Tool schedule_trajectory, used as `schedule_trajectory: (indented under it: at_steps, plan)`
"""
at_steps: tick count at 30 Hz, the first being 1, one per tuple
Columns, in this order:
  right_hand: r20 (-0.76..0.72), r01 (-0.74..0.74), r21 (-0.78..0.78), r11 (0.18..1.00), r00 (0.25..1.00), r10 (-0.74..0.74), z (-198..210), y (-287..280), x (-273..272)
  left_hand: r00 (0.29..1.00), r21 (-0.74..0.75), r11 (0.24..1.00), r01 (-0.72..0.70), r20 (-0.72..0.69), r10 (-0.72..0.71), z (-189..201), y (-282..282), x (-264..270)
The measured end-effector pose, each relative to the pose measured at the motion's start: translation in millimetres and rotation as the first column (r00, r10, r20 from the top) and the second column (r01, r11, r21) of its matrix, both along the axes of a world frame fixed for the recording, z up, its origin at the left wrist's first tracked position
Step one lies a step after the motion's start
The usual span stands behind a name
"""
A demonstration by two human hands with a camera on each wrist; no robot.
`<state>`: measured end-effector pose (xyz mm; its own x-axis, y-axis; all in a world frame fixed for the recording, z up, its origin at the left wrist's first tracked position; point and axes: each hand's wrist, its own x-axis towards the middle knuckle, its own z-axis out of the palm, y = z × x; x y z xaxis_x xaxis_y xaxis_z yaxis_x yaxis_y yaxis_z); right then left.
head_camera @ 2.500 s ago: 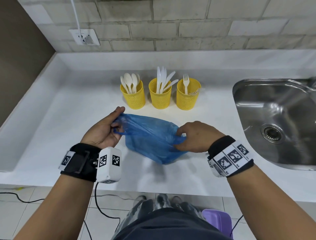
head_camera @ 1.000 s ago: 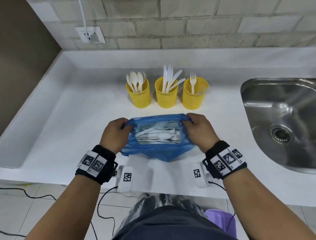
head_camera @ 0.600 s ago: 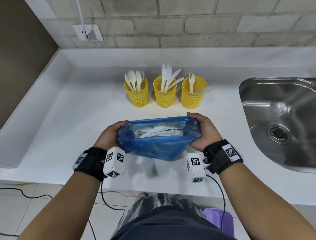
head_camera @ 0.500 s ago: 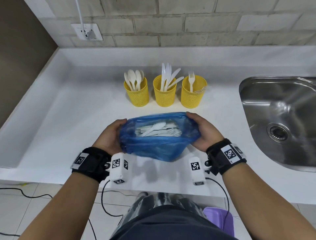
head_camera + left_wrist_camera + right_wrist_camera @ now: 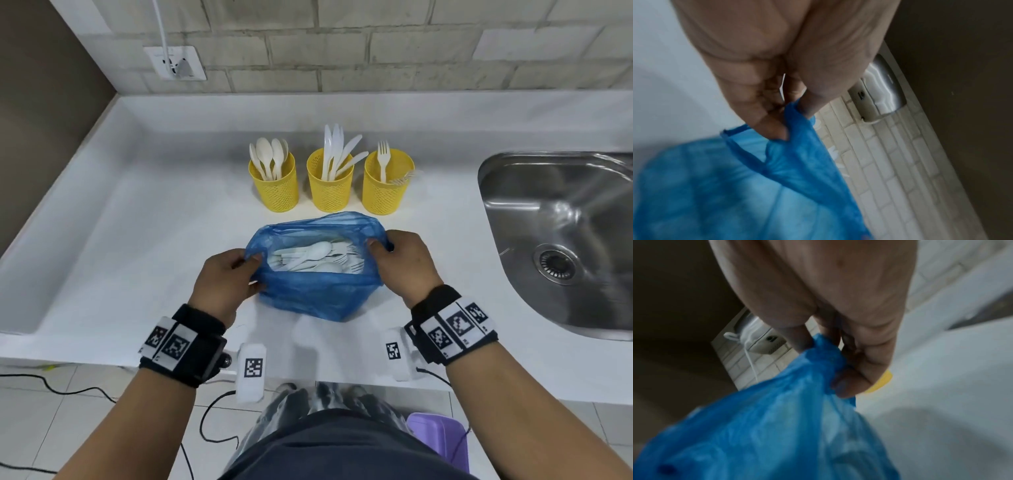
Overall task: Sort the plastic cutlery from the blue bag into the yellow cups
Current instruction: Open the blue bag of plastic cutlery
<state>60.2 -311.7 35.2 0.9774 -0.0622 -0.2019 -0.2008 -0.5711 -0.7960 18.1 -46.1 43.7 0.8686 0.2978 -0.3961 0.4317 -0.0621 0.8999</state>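
Plastic cutlery [image 5: 317, 257] is seen lying in a loose white heap inside the blue bag [image 5: 318, 291], which rests on the white counter [image 5: 137, 240] just in front of the three yellow cups [image 5: 330, 185]. The bag's mouth is held spread open from both sides: its left rim is pinched between thumb and curled fingers of the left hand [image 5: 224, 279], and its right rim is bunched in the curled fingers of the right hand [image 5: 404, 263]. Nothing else is held by either hand.

The sorting is judged to be partly done. Spoons [image 5: 269, 157] are stood in the left cup [image 5: 275, 186], knives [image 5: 337, 150] in the middle cup [image 5: 330, 186], and at least one fork [image 5: 383, 159] in the right cup [image 5: 387, 186]; a second fork appears to lean on that cup's rim, though this is too faint to be certain. Spoons and forks can be made out in the bag, so a fair number of pieces is left to be lifted out and dropped into the matching cups. No piece is being carried at present.

A steel sink [image 5: 561, 240] is set into the counter on the right.
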Motion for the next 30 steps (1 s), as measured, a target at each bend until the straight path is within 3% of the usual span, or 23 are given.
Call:
schedule_trajectory:
  at_steps: [2,3,5,6,8,10,12,14,17,20,23,24,25,26,27,28,30]
  plan:
    - [-0.055,0.153,0.298,0.942,0.988,-0.143,1,4,1,0.999,-0.204,0.978,-0.041,-0.012,0.039,4,-2,0]
    - [-0.158,0.238,0.475,0.847,0.97,-0.183,2,6,1,0.995,-0.323,0.942,-0.095,-0.039,0.087,4,-1,1]
    - [-0.407,0.406,0.712,0.573,0.904,-0.134,6,8,1,0.975,-0.519,0.826,-0.22,-0.121,0.184,1,5,2]
    - [-0.492,0.472,0.751,0.462,0.866,-0.086,6,7,1,0.962,-0.589,0.761,-0.272,-0.166,0.215,1,6,2]
    - [-0.577,0.555,0.756,0.347,0.815,-0.046,2,3,1,0.932,-0.701,0.616,-0.359,-0.229,0.283,-2,7,0]
    - [-0.629,0.612,0.738,0.285,0.777,-0.041,-2,-1,0,0.895,-0.771,0.483,-0.416,-0.25,0.371,-5,7,-1]
    - [-0.683,0.668,0.7,0.253,0.73,-0.039,-7,-2,1,0.852,-0.788,0.395,-0.472,-0.294,0.432,-10,8,1]
    - [-0.722,0.707,0.67,0.226,0.691,-0.023,-8,-1,2,0.829,-0.764,0.385,-0.518,-0.336,0.448,-15,9,3]
    - [-0.732,0.718,0.669,0.193,0.681,0.004,-6,3,3,0.864,-0.675,0.541,-0.501,-0.356,0.356,-11,3,4]
    - [-0.749,0.735,0.646,0.207,0.662,-0.015,-8,7,6,0.899,-0.564,0.709,-0.422,-0.365,0.244,-2,-7,3]
    - [-0.695,0.672,0.688,0.273,0.719,-0.018,-8,4,13,0.945,-0.579,0.769,-0.269,-0.314,0.094,0,-7,0]
    - [-0.664,0.638,0.712,0.292,0.748,-0.014,-7,2,14,0.957,-0.503,0.839,-0.208,-0.282,0.068,-6,-5,0]
    - [-0.627,0.596,0.733,0.329,0.779,-0.014,-6,-1,16,0.969,-0.347,0.929,-0.126,-0.245,0.04,-13,-3,2]
    - [-0.58,0.541,0.729,0.42,0.813,-0.041,-4,-2,18,0.98,-0.114,0.993,-0.031,-0.201,0.007,-18,-1,2]
    - [-0.514,0.472,0.693,0.545,0.854,-0.085,-2,-1,19,0.988,0.136,0.989,0.064,-0.147,-0.043,-22,-1,2]
    - [-0.444,0.402,0.63,0.664,0.888,-0.116,-3,2,21,0.989,0.332,0.932,0.144,-0.09,-0.121,-26,-1,3]
    - [-0.367,0.303,0.517,0.801,0.924,-0.113,-7,5,24,0.963,0.538,0.811,0.231,-0.011,-0.268,-24,-4,4]
